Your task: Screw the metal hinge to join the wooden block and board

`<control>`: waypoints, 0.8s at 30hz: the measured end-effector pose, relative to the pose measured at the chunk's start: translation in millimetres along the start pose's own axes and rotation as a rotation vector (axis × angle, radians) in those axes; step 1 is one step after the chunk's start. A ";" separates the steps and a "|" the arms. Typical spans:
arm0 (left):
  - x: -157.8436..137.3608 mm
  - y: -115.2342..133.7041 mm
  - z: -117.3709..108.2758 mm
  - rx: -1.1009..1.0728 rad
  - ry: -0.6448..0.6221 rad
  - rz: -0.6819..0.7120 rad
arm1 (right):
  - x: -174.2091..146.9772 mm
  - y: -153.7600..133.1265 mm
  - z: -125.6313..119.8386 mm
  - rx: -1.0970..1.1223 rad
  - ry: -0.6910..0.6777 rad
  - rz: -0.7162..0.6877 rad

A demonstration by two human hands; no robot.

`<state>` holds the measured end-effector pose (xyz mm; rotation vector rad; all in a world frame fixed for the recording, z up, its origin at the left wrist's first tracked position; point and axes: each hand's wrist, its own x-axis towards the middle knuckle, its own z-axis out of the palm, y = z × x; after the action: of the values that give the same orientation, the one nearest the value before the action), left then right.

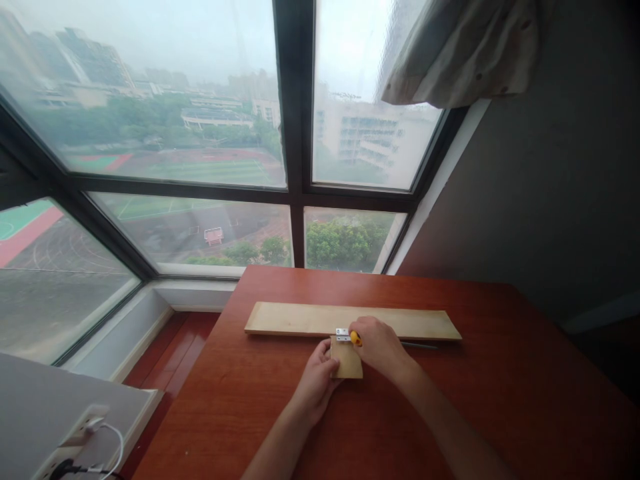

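Observation:
My left hand [320, 373] grips a small light wooden piece [349, 363] by its left side, thumb on top. A silver hinge with screw holes [343, 331] lies at the far edge of this piece, close to the long board's front edge. My right hand [379, 343] is closed around a yellow-handled screwdriver [356, 339]. The rounded yellow end shows beside the hinge, and a thin grey shaft sticks out to the right past the hand. Most of the handle is hidden by my fingers. Behind both hands lies a long pale wooden board [300, 319], flat on the table.
The reddish-brown table [240, 413] stands against large dark-framed windows [295, 193]. A curtain [460, 53] hangs at the upper right beside a grey wall. At the lower left, a low wall carries a socket with a white plug and cable [95, 425].

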<state>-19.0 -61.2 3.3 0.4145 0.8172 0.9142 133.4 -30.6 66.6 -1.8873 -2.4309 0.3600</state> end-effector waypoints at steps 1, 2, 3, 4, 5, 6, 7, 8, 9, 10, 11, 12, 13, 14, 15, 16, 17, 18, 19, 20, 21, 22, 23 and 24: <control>-0.2 -0.1 0.2 0.001 0.000 0.002 | 0.8 -0.2 0.6 0.000 0.003 -0.001; -0.4 -0.3 0.5 0.003 -0.002 0.004 | 1.6 -0.4 1.4 0.001 0.005 -0.003; -0.4 -0.7 0.7 0.006 -0.004 0.007 | 2.5 -0.4 2.3 0.003 0.008 -0.005; -0.4 -1.0 0.8 0.010 -0.005 0.010 | 3.2 -0.3 3.3 0.005 0.010 -0.008; -0.3 -1.5 0.8 0.014 -0.007 0.013 | 3.7 -0.1 4.3 0.007 0.012 -0.011; -0.2 -1.9 0.8 0.020 -0.007 0.015 | 4.0 0.3 5.3 0.010 0.014 -0.016; 0.0 -2.3 0.8 0.025 -0.008 0.015 | 4.1 0.7 6.2 0.013 0.018 -0.022; 0.2 -2.7 0.6 0.030 -0.007 0.016 | 3.9 1.3 7.0 0.016 0.021 -0.030; 0.4 -3.0 0.5 0.034 -0.005 0.016 | 3.5 1.9 7.7 0.019 0.026 -0.040; 0.7 -3.2 0.3 0.037 -0.002 0.016 | 2.8 2.5 8.2 0.022 0.031 -0.050; 0.9 -3.4 0.1 0.038 0.000 0.016 | 2.1 3.1 8.6 0.025 0.036 -0.059; 1.1 -3.5 -0.1 0.038 0.001 0.017 | 1.4 3.6 9.0 0.027 0.040 -0.068; 1.3 -3.7 -0.3 0.037 0.001 0.018 | 0.7 4.1 9.4 0.029 0.044 -0.075; 1.5 -3.8 -0.4 0.036 0.000 0.018 | 0.0 4.5 9.8 0.030 0.048 -0.081; 1.7 -3.9 -0.6 0.035 0.000 0.019 | -0.5 4.9 10.3 0.031 0.052 -0.086; 1.8 -4.0 -0.7 0.035 0.000 0.020 | -0.8 5.2 10.8 0.032 0.055 -0.091; 2.0 -4.2 -0.8 0.034 0.000 0.020 | -0.9 5.5 11.3 0.033 0.058 -0.096; 2.0 -4.3 -0.9 0.034 0.000 0.021 | -0.9 5.7 11.8 0.036 0.060 -0.101; 2.1 -4.4 -0.9 0.034 0.001 0.023 | -0.7 5.7 12.2 0.039 0.062 -0.106; 2.0 -4.4 -0.8 0.034 0.001 0.023 | -0.3 5.7 12.6 0.043 0.063 -0.111; 1.9 -4.3 -0.7 0.033 0.001 0.023 | 0.1 5.6 12.9 0.046 0.065 -0.113; 1.7 -4.1 -0.4 0.033 -0.001 0.022 | 0.6 5.4 13.1 0.049 0.066 -0.113; 1.4 -3.8 -0.1 0.033 -0.002 0.021 | 1.1 5.0 13.3 0.051 0.068 -0.110; 1.1 -3.5 0.2 0.034 -0.003 0.020 | 1.5 4.7 13.5 0.052 0.071 -0.103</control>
<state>-16.5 -62.3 0.7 0.4548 0.8277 0.9193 135.1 -30.1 52.3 -1.7160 -2.4366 0.3414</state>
